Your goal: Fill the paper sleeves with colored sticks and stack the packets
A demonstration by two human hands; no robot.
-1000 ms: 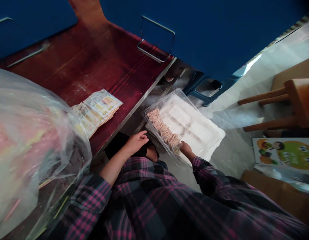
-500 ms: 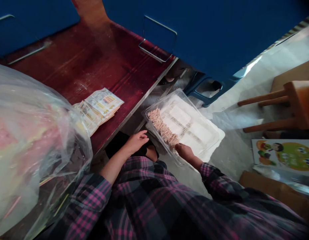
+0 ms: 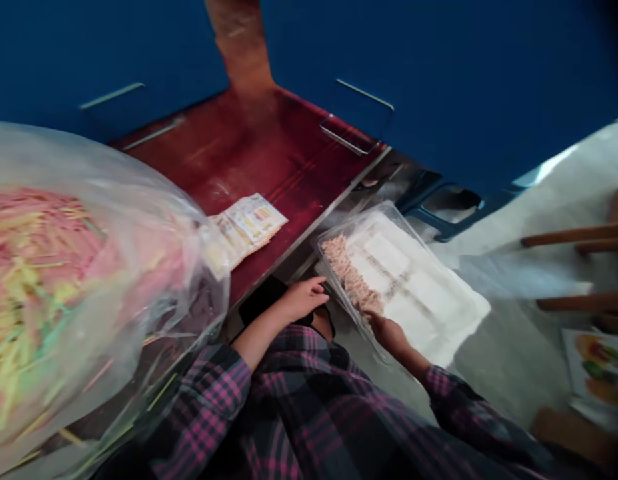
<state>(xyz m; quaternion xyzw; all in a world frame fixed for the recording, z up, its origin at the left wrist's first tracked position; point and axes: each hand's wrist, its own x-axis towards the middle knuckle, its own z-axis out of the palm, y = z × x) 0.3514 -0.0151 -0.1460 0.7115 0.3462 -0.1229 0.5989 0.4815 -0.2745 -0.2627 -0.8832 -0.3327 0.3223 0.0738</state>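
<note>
A clear plastic tray (image 3: 429, 280) lies over a white slab-like base, low beside the table. Along its near-left side runs a row of small pinkish-tan twisted pieces (image 3: 351, 273). My right hand (image 3: 387, 332) is at the row's lower end, fingers closed together against the pieces; what they pinch, if anything, is hidden. My left hand (image 3: 305, 297) hovers over my lap, just left of the tray's rim, empty, with fingers loosely bent and apart.
A big clear bag (image 3: 79, 280) of pink, yellow and green strips fills the left. Printed paper packets (image 3: 251, 223) lie on the red table (image 3: 269, 153). Blue boxes (image 3: 429, 73) with metal handles stand beyond. A blue stool (image 3: 451, 203) and wooden legs (image 3: 579, 233) are right.
The view has turned left, so everything sits farther right and lower, and more of the bag shows. Both hands keep nearly the same places beside the tray.
</note>
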